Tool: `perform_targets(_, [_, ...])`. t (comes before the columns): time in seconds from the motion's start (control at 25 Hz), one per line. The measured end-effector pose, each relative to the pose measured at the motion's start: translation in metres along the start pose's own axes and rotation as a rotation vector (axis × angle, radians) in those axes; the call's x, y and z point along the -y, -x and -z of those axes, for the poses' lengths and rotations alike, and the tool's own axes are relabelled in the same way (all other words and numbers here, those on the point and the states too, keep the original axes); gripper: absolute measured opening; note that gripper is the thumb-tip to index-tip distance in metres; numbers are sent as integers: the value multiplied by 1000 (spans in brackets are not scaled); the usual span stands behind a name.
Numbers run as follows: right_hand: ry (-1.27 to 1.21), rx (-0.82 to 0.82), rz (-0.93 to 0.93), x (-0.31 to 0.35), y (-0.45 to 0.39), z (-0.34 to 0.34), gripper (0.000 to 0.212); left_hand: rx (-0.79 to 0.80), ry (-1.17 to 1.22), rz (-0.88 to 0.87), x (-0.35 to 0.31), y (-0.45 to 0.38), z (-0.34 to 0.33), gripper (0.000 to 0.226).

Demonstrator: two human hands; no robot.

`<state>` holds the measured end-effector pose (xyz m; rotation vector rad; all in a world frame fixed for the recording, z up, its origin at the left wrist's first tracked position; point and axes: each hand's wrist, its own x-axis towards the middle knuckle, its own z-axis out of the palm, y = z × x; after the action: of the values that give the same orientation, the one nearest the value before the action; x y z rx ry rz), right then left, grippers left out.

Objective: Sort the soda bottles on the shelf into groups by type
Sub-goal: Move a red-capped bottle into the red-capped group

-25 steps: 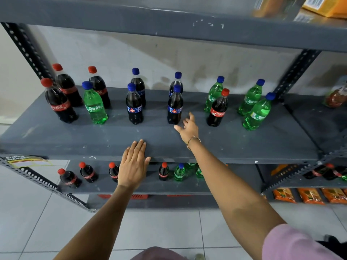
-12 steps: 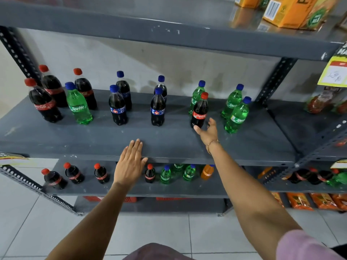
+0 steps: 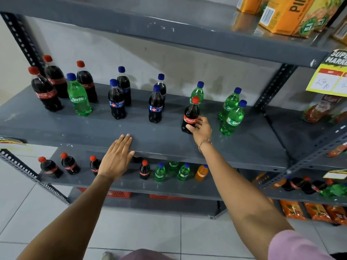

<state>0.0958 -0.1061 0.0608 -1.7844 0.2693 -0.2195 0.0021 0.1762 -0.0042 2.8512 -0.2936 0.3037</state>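
- A person faces a grey metal shelf holding upright plastic soda bottles in mixed order.
- The right hand touches the lower body of a red-capped dark cola bottle with a red "Coca-Cola" label. Its fingers curl partly around the bottle; whether they grip firmly cannot be told.
- This bottle stands among 3 green blue-capped bottles labelled "Sprite", away from its own kind.
- The left hand lies flat and open on the shelf's front edge, holding nothing.
- The step in hand appears to be picking up the misplaced cola.
- Next, it likely needs carrying left to the 3 red-capped colas, past the 4 blue-capped dark bottles with blue labels.
- A stray green "Sprite" bottle stands among those colas.
- Orange cartons above read "PIN"; a yellow tag reads "SUPE MARKE".
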Motion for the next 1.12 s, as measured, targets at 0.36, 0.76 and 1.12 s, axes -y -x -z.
perform_targets(0.36, [-28, 155, 46, 18, 78, -123, 53, -14, 19, 82, 141, 19, 38, 65])
perform_targets(0.76, [-2, 271, 159, 62, 114, -323, 51, -34, -2, 100, 237, 34, 62, 67])
perform_targets(1.12, [86, 46, 401, 66, 103, -364, 21, -76, 24, 122, 244, 30, 47, 65])
